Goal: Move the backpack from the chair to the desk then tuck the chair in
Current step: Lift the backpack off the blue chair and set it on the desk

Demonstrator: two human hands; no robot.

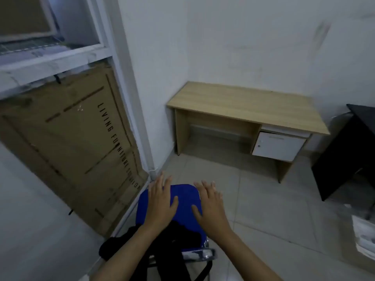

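Note:
A blue chair [185, 196] stands on the tiled floor at the bottom middle of the head view. A black backpack [178, 238] rests against the chair's near side, its straps hanging down over the frame. My left hand [161, 201] and my right hand [211, 205] hover flat over the blue seat, fingers spread, holding nothing. The backpack lies just below both wrists. A light wooden desk [247, 104] with a white drawer unit stands against the far wall, its top bare.
A large flat cardboard box [77, 142] leans against the glass partition on the left. A black cabinet [353, 151] stands right of the desk. White packaging [365, 236] lies at the right edge. Open tiled floor [263, 199] separates chair and desk.

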